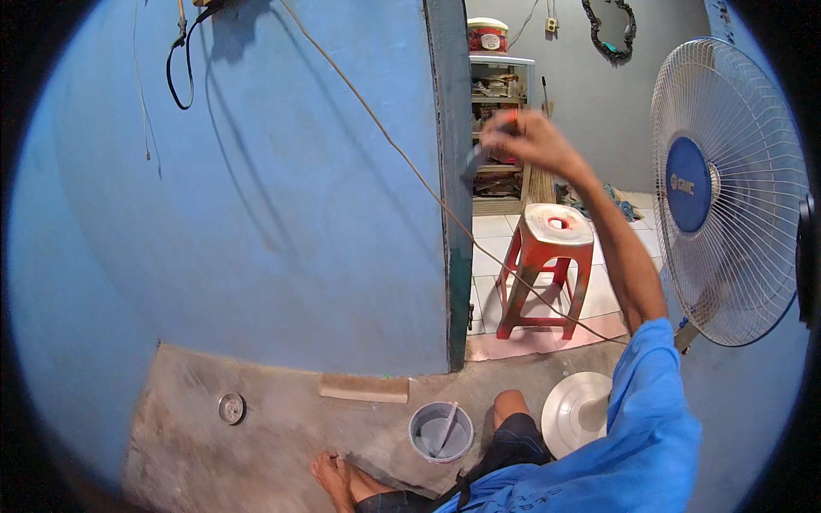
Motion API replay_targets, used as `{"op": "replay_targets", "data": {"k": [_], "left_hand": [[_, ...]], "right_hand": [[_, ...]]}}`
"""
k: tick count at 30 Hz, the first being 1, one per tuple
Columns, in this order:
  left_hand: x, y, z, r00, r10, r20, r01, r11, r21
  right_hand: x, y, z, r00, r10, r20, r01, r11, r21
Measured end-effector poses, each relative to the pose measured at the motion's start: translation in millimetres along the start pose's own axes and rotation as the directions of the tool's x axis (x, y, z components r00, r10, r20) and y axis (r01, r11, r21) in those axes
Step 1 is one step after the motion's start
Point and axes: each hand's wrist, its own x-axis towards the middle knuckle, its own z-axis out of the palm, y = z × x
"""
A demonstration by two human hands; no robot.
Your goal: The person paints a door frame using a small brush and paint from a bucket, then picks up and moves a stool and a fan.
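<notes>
From my end I see the blue wall (299, 231) filling the left, the fan (688, 184) at far right, the dark door frame (460, 274) between, and the red stool (547, 250) just past it. I find the right hand (534, 141) raised beside the frame, fingers curled round a tool (476, 158). The grey tub (416, 421) sits on the floor (274, 453), well apart from that hand; the left hand (329, 470) is low, left of the tub, fingers bent, and I cannot tell whether it holds anything. The tool's blurred tip is at the frame's edge, touching or not I cannot say
</notes>
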Motion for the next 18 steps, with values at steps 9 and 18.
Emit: {"op": "replay_targets", "data": {"k": [9, 18], "left_hand": [[-5.3, -21.4, 5.1, 0.999, 0.037, -0.034, -0.036, 0.999, 0.013], [-3.4, -9.4, 7.4, 0.997, 0.049, -0.06, -0.057, 0.989, -0.134]], "right_hand": [[98.7, -105.7, -75.3, 0.82, -0.428, -0.382, 0.325, 0.895, -0.305], [2.6, -53.7, 17.0, 0.796, -0.605, -0.006, 0.441, 0.587, -0.679]]}}
